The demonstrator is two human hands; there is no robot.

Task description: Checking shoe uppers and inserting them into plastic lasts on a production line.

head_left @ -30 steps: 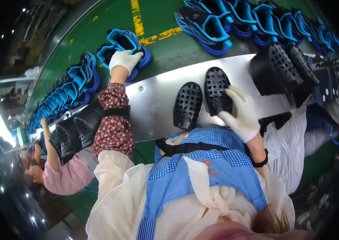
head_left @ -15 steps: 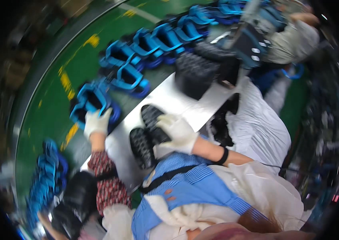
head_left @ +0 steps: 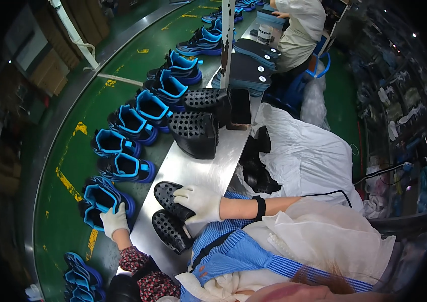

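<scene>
White-gloved hands split between two shoes.
Our right hand point(head_left: 199, 201) presses flat, grip open, on perforated black soles point(head_left: 173, 214) lying diagonally on the steel surface point(head_left: 208, 168); our left hand point(head_left: 114, 220) clasps a blue-black shoe point(head_left: 100, 199) further left.

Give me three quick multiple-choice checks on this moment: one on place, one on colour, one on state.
1. Where is the left hand?
A. on a blue-and-black shoe on the green conveyor
B. on the metal table
C. in the air

2. What colour are the gloves?
A. blue
B. white
C. black

3. How is the right hand?
A. raised, empty
B. resting on a black perforated insole
C. gripping a box

Answers: 1 A, glove sits on the shoe by the belt's edge. 2 B, both gloves show white. 3 B, palm lies on the upper of two insoles on the metal table.
</scene>
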